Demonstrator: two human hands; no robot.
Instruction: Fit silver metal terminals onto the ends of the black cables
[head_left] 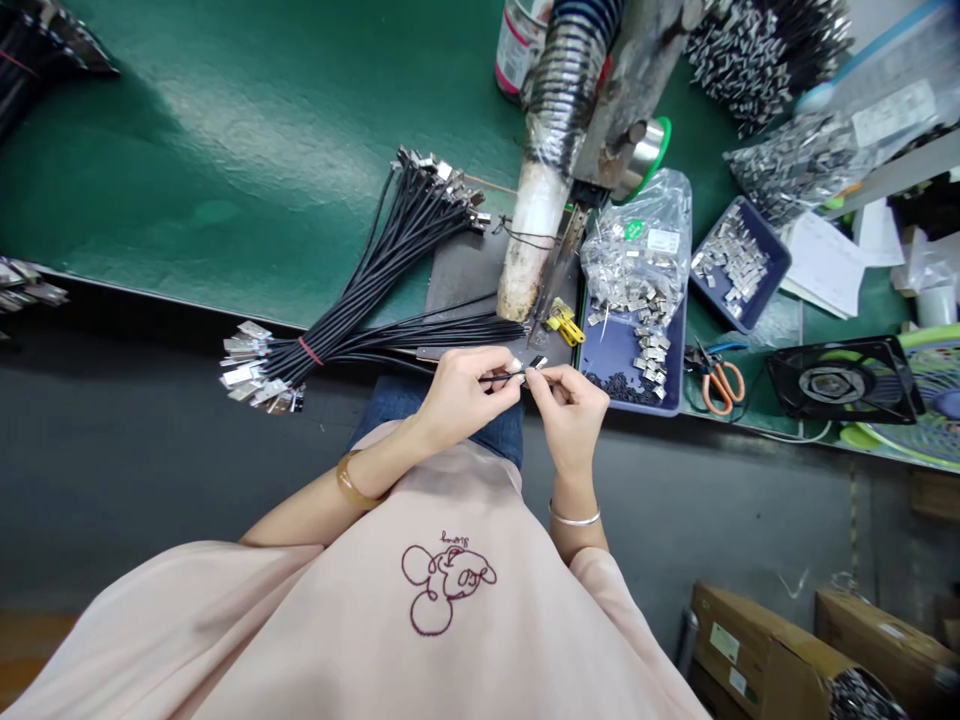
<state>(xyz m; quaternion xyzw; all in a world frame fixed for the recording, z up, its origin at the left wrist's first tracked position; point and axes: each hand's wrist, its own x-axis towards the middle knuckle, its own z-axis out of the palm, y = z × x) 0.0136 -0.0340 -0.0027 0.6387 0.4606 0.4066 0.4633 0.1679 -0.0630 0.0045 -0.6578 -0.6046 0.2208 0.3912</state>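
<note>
A thin black cable point(493, 378) runs between my two hands, close to the bench's front edge. My left hand point(466, 392) pinches it between thumb and fingers. At the cable's tip, my right hand point(568, 412) is closed in a pinch; a small black and silvery piece point(537, 362) shows by its fingertips, too small to make out. To the left lies a bundle of black cables point(352, 305) with metal plugs, tied by a red band. Just beyond my hands are loose cable ends and a yellow clip-like piece point(566, 322).
A soldering-style stand with a wrapped hose point(534, 220) hangs over the bench. On the right are a blue tray point(679, 375) of metal connector shells and small black parts, a smaller blue tray point(780, 265), orange-handled pliers point(724, 388) and a black fan point(840, 382).
</note>
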